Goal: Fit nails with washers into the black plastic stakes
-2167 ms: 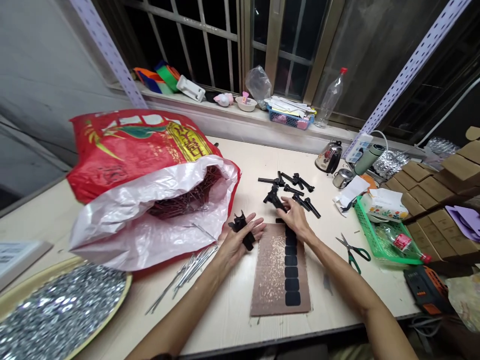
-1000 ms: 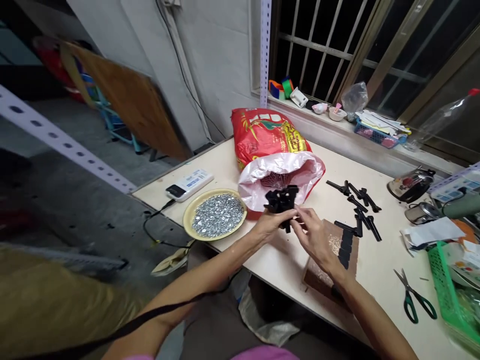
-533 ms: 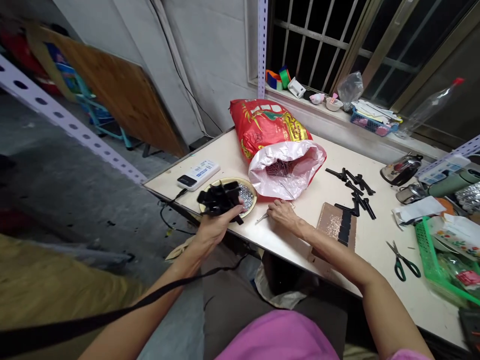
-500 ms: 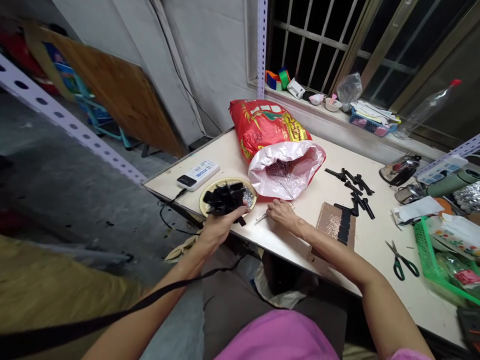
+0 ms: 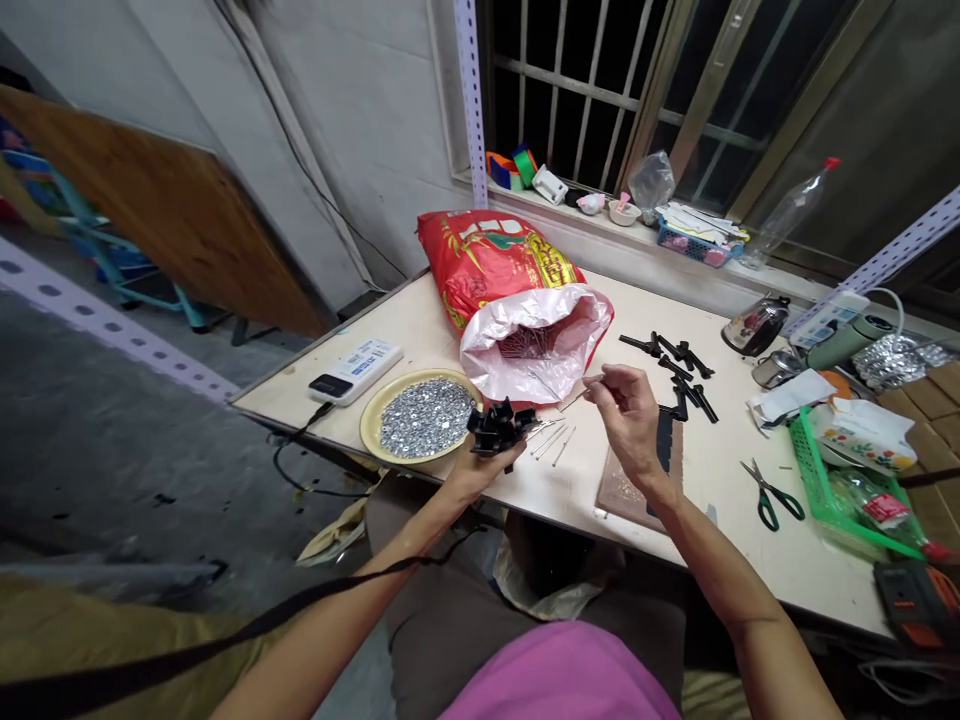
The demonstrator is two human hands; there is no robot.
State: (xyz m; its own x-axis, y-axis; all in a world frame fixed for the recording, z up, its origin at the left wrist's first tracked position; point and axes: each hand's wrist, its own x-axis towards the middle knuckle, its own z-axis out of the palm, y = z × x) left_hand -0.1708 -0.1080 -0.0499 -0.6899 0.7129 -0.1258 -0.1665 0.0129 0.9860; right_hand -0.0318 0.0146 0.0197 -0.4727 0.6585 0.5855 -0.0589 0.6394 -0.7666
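My left hand [image 5: 474,473] is closed around a bunch of black plastic parts [image 5: 501,428], held over the table's front edge beside the yellow plate [image 5: 367,428] of small silvery metal pieces. My right hand [image 5: 628,418] pinches a long thin metal screw [image 5: 571,401], which points left towards the bag's mouth; its far end is hard to make out. Between the hands several long thin screws [image 5: 550,443] lie loose on the table. Behind them a red bag [image 5: 491,265] gapes open, with many thin reddish-brown rods or screws inside.
More black parts [image 5: 679,375] lie to the right, near a brown board [image 5: 626,488] with a dark strip. Scissors [image 5: 770,493] and a green basket [image 5: 814,470] stand further right. A white power bank [image 5: 356,372] with a cable sits left of the plate.
My left hand has moved right with the black parts, away from over the plate. My right hand has risen from the tabletop with a screw pinched in its fingers. The view has shifted right.
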